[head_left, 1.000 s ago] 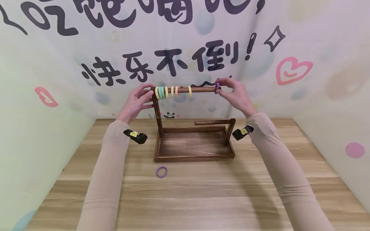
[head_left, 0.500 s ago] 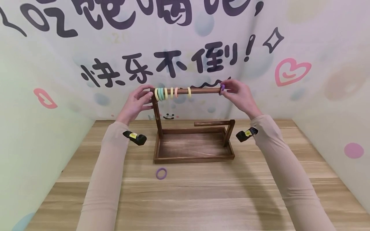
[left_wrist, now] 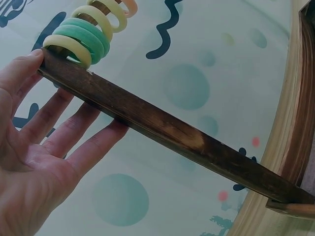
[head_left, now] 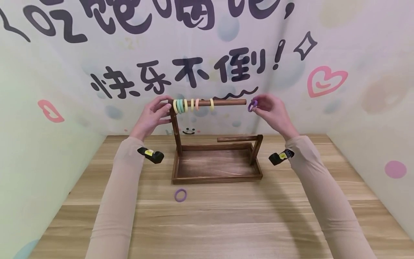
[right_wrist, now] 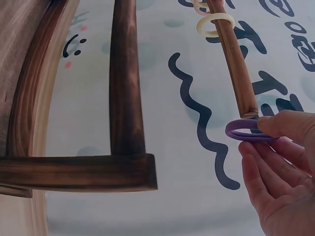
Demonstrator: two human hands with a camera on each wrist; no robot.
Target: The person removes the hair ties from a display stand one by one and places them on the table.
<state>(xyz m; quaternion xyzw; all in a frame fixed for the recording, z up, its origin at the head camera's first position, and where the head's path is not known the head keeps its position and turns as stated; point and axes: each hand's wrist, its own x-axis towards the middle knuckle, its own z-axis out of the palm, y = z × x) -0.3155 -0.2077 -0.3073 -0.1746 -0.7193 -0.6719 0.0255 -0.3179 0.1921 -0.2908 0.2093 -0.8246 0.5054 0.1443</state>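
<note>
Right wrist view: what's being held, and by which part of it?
A purple ring, pinched by one side of its band in the right hand.

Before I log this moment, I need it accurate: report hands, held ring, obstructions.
Left hand holding tall post near its top. Right hand pinching purple ring, just off free end of upper rod. Nothing visible between ring and rod.

Room beneath upper rod [head_left: 230,102]; lower rod [head_left: 237,138] blocks right side.
</note>
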